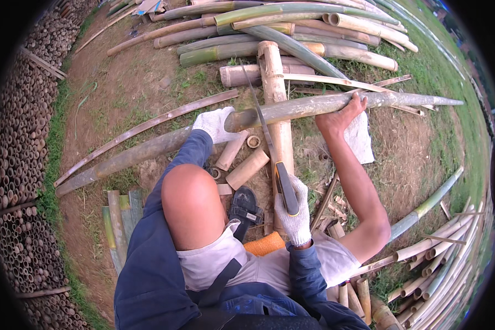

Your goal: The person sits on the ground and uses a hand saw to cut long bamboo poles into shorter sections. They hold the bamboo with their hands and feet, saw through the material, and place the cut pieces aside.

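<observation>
A long bamboo pole (305,107) lies crosswise before me, resting on an upright-running bamboo post (281,143). My left hand (214,125), in a white knit glove, is closed round the pole just left of the saw. Gloved as well, my right hand (295,212) grips the dark-and-yellow handle of a hand saw (267,135). The long blade crosses the pole at a dark spot close to the left hand; how deep it sits cannot be told. My bare right foot (341,116) presses against the pole farther right.
Cut bamboo pieces (248,169) lie beneath the pole, near my sandaled left foot (244,205). Long bamboo poles (220,52) are piled at the far side, more (440,253) at the lower right. Stacked bamboo sections (16,137) line the left. An orange pad (264,243) lies below me.
</observation>
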The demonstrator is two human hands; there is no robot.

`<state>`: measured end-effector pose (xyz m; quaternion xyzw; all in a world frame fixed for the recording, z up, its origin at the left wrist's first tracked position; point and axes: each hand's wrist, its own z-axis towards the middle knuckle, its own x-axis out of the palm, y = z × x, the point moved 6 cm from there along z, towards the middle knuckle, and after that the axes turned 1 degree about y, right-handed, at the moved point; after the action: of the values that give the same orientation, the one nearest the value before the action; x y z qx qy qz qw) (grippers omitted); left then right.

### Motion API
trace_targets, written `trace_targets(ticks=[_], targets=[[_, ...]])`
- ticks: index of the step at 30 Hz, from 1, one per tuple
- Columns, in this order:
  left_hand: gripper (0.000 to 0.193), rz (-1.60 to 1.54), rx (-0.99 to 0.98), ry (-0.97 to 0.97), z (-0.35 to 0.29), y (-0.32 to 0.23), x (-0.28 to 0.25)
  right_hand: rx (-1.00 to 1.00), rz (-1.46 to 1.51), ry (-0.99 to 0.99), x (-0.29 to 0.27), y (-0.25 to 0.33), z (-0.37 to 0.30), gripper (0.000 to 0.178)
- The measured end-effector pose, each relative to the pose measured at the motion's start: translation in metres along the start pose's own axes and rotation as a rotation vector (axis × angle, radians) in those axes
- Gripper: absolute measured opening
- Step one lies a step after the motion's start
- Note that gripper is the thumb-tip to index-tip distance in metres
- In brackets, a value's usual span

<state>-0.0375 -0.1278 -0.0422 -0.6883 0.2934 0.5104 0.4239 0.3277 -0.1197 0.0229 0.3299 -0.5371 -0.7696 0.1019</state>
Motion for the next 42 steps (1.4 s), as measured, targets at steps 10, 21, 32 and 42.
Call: trace_targets(ticks=[10, 21, 32, 42], targets=[[0.094, 0.018, -0.009, 0.069, 0.002, -0.005, -0.003, -0.021, -0.156, 0.067, -0.018, 0.012, -0.06, 0.053], [0.095, 0.005, 0.001, 0.05, -0.001, -0.002, -0.006, -0.136, 0.056, -0.029, 0.073, -0.035, 0.094, 0.048], [0.097, 0.008, 0.074, 0.074, 0.002, 0.01, 0.009, -0.185, -0.258, 0.13, -0.018, -0.055, -0.054, 0.045], [0.085, -0.024, 0.023, 0.056, -0.007, 0.005, -0.001, -0.007, 0.116, 0.071, 0.071, -0.06, 0.097, 0.035]])
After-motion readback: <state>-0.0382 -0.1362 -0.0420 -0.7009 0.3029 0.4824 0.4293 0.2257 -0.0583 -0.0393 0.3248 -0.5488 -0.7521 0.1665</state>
